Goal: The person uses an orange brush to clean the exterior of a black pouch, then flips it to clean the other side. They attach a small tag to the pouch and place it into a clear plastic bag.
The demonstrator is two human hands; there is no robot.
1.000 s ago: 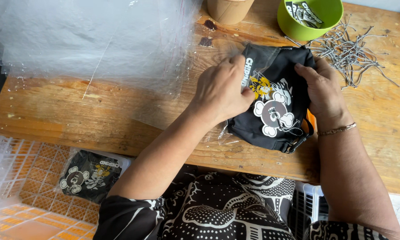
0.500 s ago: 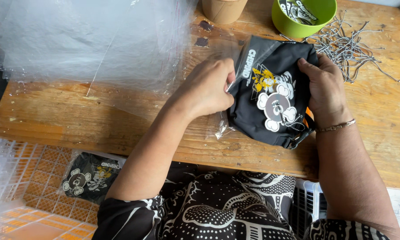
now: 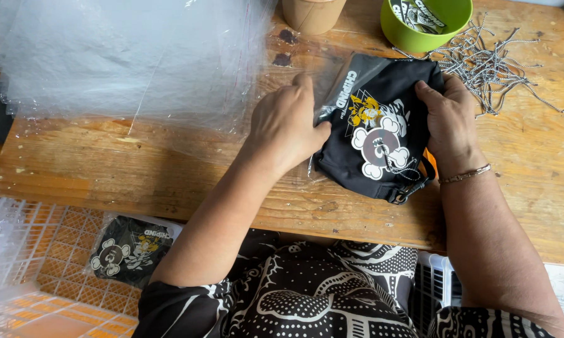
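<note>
We work at a worn wooden table (image 3: 107,169) with dark stains near its far edge. A stack of clear plastic bags (image 3: 125,56) covers its far left part. A brown paper cup (image 3: 312,12) stands at the far edge, with a green bowl (image 3: 420,37) just to its right. A loose heap of metal ball chains (image 3: 488,62) lies right of the bowl, spreading toward the right edge. A black pouch (image 3: 382,131) with a printed cartoon figure lies on the table near the middle, partly inside a clear bag.
</note>
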